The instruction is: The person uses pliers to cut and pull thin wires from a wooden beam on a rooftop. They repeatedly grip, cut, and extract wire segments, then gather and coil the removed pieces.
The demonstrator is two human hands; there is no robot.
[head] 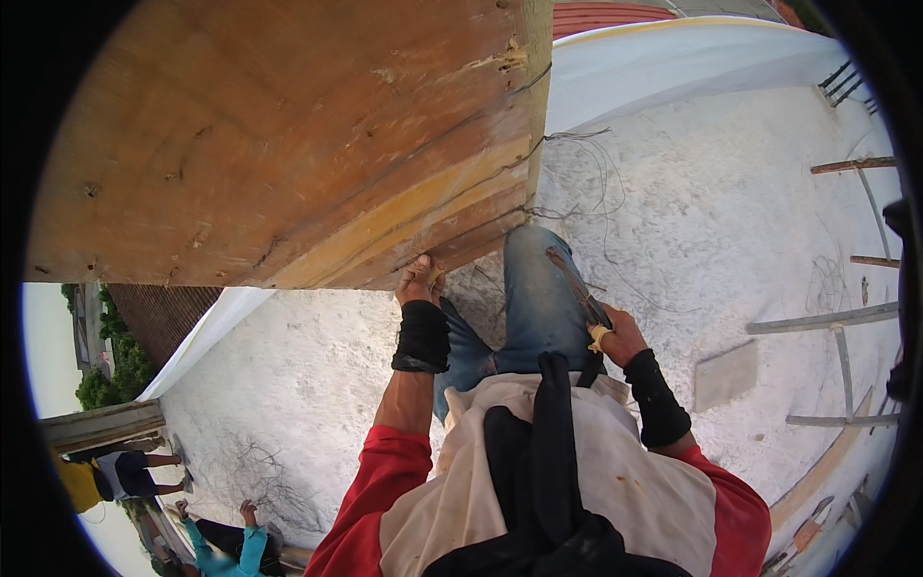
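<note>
A broad plywood panel (310, 144) with a wooden batten (537, 94) on its right edge fills the upper left. My left hand (422, 280) grips the panel's bottom edge, its thumb on the face. Thin tie wires (570, 213) come out at the batten, their loose ends trailing right. In my right hand (620, 337), beside my thigh, are the handles of a long rusty metal tool (570, 278), perhaps pincers; its head lies over my jeans. A pale band is wrapped around the fingers of this hand.
Tangled wire (270, 479) lies on the whitish floor at lower left, near two co-workers (130, 472). A flat board piece (726, 375) lies to my right, with metal frames (829, 319) beyond it. White sheeting (692, 54) borders the floor at the top.
</note>
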